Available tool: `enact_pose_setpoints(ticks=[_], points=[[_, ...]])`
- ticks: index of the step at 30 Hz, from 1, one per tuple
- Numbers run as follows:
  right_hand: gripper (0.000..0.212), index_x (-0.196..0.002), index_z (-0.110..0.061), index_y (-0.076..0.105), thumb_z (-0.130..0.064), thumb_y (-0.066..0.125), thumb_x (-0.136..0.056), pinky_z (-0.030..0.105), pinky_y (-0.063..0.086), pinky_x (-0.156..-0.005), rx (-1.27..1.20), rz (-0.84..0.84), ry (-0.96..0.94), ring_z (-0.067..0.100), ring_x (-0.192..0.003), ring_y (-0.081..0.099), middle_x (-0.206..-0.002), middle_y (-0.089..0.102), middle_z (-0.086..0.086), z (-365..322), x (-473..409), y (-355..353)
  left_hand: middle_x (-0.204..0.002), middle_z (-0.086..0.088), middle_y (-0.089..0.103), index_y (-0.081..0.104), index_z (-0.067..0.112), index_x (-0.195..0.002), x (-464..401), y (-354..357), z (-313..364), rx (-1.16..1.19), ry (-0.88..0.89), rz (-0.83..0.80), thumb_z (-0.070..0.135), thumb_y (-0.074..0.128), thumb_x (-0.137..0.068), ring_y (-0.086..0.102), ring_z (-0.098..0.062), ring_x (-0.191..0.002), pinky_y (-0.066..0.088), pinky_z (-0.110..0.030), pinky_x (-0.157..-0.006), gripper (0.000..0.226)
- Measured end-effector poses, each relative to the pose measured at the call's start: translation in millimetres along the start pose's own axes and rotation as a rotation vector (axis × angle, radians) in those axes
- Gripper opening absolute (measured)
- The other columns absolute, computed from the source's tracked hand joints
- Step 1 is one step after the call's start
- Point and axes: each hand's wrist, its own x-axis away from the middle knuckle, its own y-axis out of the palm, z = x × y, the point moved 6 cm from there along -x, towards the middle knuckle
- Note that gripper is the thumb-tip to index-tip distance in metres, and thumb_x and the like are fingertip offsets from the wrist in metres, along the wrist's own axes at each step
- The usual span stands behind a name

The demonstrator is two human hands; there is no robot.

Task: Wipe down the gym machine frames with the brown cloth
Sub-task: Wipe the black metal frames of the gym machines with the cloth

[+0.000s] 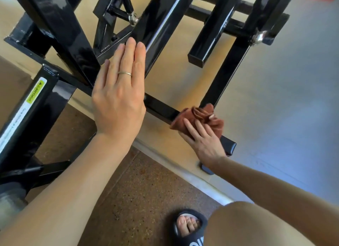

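A black gym machine frame (60, 31) fills the upper left, with a low base bar (161, 109) running along the floor toward the lower right. The brown cloth (200, 117) is bunched over that bar near its capped end. My right hand (203, 139) grips the cloth, with its fingers lying over the near side and the thumb tip showing on top. My left hand (119, 91) is held flat in the air with straight fingers together, in front of the frame's sloping beam. It holds nothing, and a thin ring sits on one finger.
A short hanging black tube (207, 43) and an upright post (227, 75) stand just behind the cloth. A beam with a yellow caution label (34, 91) is at the left. Brown speckled mat (128, 199) lies below, and my sandalled foot (190, 225) and knee are at the bottom right.
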Motion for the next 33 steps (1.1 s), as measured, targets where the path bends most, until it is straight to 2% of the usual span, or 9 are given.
enact_pose_setpoints(ticks=[5, 9, 11, 17, 20, 23, 27, 31, 33], points=[[0.078, -0.164, -0.035, 0.002, -0.03, 0.052, -0.105, 0.054, 0.019, -0.123, 0.0, 0.063, -0.045, 0.043, -0.151, 0.018, -0.172, 0.001, 0.01, -17.3, -66.6, -17.6, -0.165, -0.011, 0.025, 0.018, 0.009, -0.16, 2.3, -0.4, -3.0, -0.02, 0.037, -0.028, 0.004, 0.032, -0.108, 0.024, -0.024, -0.152, 0.036, -0.044, -0.117, 0.054], [0.102, -0.164, -0.034, 0.004, -0.025, 0.073, -0.09, 0.055, 0.016, -0.123, -0.007, 0.028, -0.004, 0.042, -0.151, 0.02, -0.172, 0.004, 0.009, 1.1, -10.4, 4.4, -0.164, -0.011, 0.026, 0.019, 0.009, -0.159, 2.1, -1.0, -3.9, -0.006, 0.025, -0.013, 0.003, 0.031, -0.107, 0.025, -0.024, -0.152, 0.037, -0.044, -0.117, 0.053], [0.115, -0.163, -0.034, 0.014, -0.027, 0.087, -0.074, 0.057, 0.024, -0.12, -0.006, 0.021, 0.076, 0.042, -0.147, 0.029, -0.17, 0.015, 0.01, 20.9, 33.9, 17.3, -0.163, -0.011, 0.03, 0.023, 0.009, -0.158, 2.1, -0.9, -2.6, 0.0, 0.019, 0.011, 0.002, 0.029, -0.107, 0.028, -0.024, -0.151, 0.039, -0.044, -0.116, 0.052], [0.109, -0.164, -0.028, 0.018, 0.001, 0.077, -0.077, 0.063, 0.054, -0.095, -0.114, -0.012, 0.362, 0.053, -0.139, 0.029, -0.166, 0.024, 0.015, 46.6, 98.3, 40.7, -0.161, -0.009, 0.034, 0.027, 0.01, -0.157, 0.9, -2.0, -1.8, 0.008, -0.003, 0.057, 0.001, 0.031, -0.107, 0.032, -0.022, -0.149, 0.04, -0.043, -0.114, 0.051], [0.108, -0.165, -0.023, 0.016, -0.013, 0.081, -0.079, 0.064, 0.044, -0.105, -0.112, -0.009, 0.427, 0.052, -0.137, 0.032, -0.165, 0.024, 0.018, 38.9, 72.8, 29.3, -0.162, -0.009, 0.032, 0.026, 0.01, -0.158, 1.4, -1.4, -1.4, 0.011, 0.0, 0.048, 0.0, 0.034, -0.106, 0.03, -0.022, -0.15, 0.038, -0.043, -0.116, 0.053], [0.103, -0.162, -0.023, -0.011, -0.024, 0.066, -0.094, 0.057, 0.028, -0.117, -0.047, -0.023, 0.292, 0.048, -0.143, 0.026, -0.169, 0.008, 0.018, 27.5, 48.3, 18.6, -0.162, -0.009, 0.033, 0.026, 0.01, -0.158, 1.5, -2.3, -0.9, 0.008, -0.001, 0.06, -0.001, 0.034, -0.106, 0.031, -0.022, -0.149, 0.039, -0.043, -0.115, 0.053], [0.09, -0.162, -0.02, 0.023, -0.006, 0.072, -0.087, 0.048, 0.045, -0.104, -0.168, 0.16, 0.107, 0.039, -0.128, 0.043, -0.161, 0.035, 0.015, 11.4, -2.6, -8.8, -0.162, -0.01, 0.032, 0.025, 0.009, -0.158, 1.4, -2.6, -3.7, 0.016, 0.008, 0.051, 0.0, 0.035, -0.106, 0.031, -0.023, -0.15, 0.038, -0.043, -0.116, 0.054], [0.067, -0.153, -0.015, 0.044, 0.002, 0.066, -0.092, 0.046, 0.05, -0.097, -0.349, 0.479, 0.313, 0.032, -0.116, 0.05, -0.151, 0.049, 0.011, 51.2, -38.5, -62.8, -0.161, -0.011, 0.033, 0.027, 0.009, -0.158, 2.3, -2.0, -3.8, 0.021, 0.019, 0.061, 0.002, 0.035, -0.107, 0.033, -0.024, -0.149, 0.041, -0.043, -0.114, 0.052], [0.066, -0.156, -0.019, 0.04, -0.007, 0.065, -0.096, 0.05, 0.043, -0.107, -0.298, 0.423, 0.382, 0.036, -0.127, 0.045, -0.155, 0.044, 0.011, 69.7, -49.8, -69.7, -0.16, -0.011, 0.035, 0.028, 0.009, -0.157, 2.0, -1.8, -2.8, 0.024, 0.017, 0.074, 0.003, 0.035, -0.107, 0.034, -0.024, -0.148, 0.042, -0.043, -0.113, 0.051]])
